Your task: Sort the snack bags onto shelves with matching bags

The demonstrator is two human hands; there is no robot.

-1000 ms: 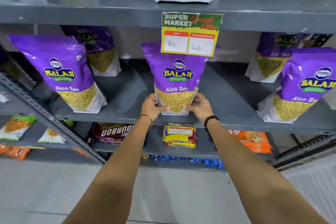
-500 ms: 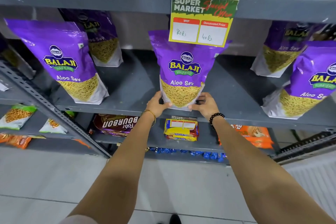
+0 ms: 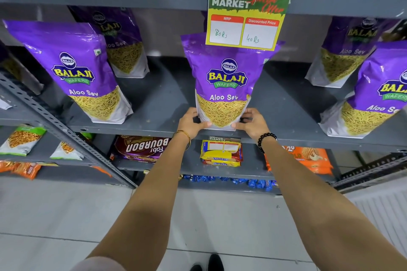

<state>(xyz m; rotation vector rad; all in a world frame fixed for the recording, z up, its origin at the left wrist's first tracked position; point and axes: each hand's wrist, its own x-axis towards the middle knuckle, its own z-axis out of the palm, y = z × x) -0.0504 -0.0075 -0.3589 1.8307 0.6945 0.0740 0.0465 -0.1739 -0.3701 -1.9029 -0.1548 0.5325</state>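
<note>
A purple Aloo Sev bag [image 3: 224, 81] stands upright at the front middle of the grey metal shelf [image 3: 167, 103]. My left hand [image 3: 191, 123] grips its lower left corner and my right hand [image 3: 253, 123] grips its lower right corner. Matching purple Aloo Sev bags share the shelf: one front left [image 3: 74, 68], one behind it [image 3: 119, 39], one back right [image 3: 343, 50] and one front right [image 3: 374, 94], cut off by the frame edge. A price sign [image 3: 246, 17] hanging from the shelf above hides the held bag's top.
The shelf below holds a brown Bourbon biscuit pack [image 3: 143, 148], yellow Marie packs [image 3: 221, 154] and orange cookie packs [image 3: 308, 158]. Blue packets [image 3: 231, 180] lie lower still. A neighbouring rack at left carries green snack bags [image 3: 22, 139]. Light tiled floor [image 3: 66, 215] lies underneath.
The view has shifted slightly; the bag sits a little deeper and squarer on the shelf. Both hands keep their hold on its bottom corners.
</note>
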